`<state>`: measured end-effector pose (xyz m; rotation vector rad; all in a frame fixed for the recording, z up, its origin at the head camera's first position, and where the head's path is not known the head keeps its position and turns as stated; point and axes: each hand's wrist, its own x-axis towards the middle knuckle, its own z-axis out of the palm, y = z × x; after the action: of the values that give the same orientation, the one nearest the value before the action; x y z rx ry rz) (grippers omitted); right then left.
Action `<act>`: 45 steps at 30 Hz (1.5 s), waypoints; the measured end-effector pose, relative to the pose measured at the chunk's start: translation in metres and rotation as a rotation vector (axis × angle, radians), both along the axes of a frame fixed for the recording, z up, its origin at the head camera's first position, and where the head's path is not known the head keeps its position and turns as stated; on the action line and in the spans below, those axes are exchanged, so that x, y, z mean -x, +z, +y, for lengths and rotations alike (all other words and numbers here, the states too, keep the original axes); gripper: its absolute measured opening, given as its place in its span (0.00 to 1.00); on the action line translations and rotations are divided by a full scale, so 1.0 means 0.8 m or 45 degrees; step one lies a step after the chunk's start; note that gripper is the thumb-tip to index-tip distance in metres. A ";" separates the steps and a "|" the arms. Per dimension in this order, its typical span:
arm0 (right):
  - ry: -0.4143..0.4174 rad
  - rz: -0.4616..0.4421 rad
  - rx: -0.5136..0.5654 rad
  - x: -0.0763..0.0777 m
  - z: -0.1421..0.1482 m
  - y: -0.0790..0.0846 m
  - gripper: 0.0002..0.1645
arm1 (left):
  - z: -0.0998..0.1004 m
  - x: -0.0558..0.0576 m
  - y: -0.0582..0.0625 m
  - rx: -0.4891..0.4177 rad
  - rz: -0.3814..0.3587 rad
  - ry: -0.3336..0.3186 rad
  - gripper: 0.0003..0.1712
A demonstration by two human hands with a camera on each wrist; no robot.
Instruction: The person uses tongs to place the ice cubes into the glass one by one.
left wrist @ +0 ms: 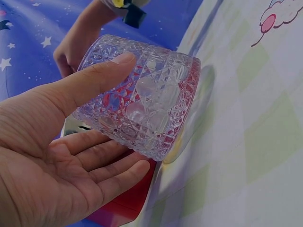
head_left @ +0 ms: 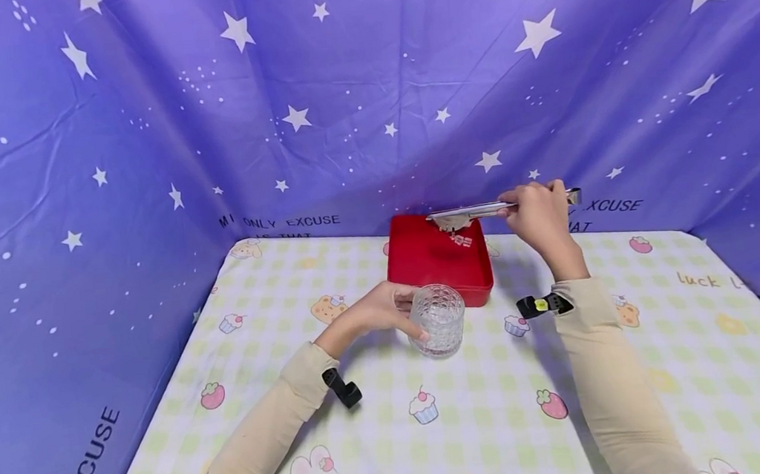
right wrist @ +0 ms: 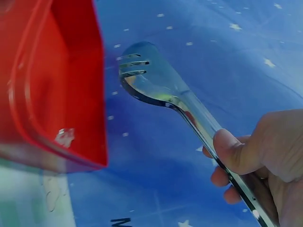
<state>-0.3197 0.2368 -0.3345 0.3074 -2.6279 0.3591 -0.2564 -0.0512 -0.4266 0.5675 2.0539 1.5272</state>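
In the head view my left hand [head_left: 386, 309] holds a clear patterned glass [head_left: 437, 320] by its side, in front of the red box [head_left: 422, 260]. The left wrist view has the thumb across the cut-pattern wall of the glass [left wrist: 156, 94] and the fingers along its other side. Its base is right at the tablecloth. My right hand [head_left: 539, 213] grips metal tongs [head_left: 478, 210] by the handle, their slotted head over the box's back right part. Small clear, whitish pieces [head_left: 461, 240] lie in the box below the tongs.
A checked tablecloth [head_left: 383, 445] printed with cupcakes, strawberries and animals covers the table. Purple star-patterned cloth [head_left: 344, 121] hangs behind it and at both sides, close behind the box. Each wrist wears a black strap [head_left: 343, 389].
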 end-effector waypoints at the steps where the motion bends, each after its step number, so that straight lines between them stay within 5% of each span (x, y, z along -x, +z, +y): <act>1: 0.005 -0.003 0.022 -0.003 0.001 0.001 0.12 | 0.000 0.000 0.000 0.005 -0.001 0.001 0.41; 19: 0.228 0.195 0.317 -0.050 0.016 0.018 0.11 | 0.002 -0.002 -0.006 -0.006 -0.024 -0.021 0.39; 45: 0.432 0.121 0.121 -0.078 0.013 0.043 0.11 | -0.003 0.003 -0.003 -0.002 -0.028 -0.009 0.41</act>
<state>-0.2574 0.2471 -0.3000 0.7235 -2.4537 0.5638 -0.2589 -0.0532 -0.4287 0.5551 2.0322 1.5251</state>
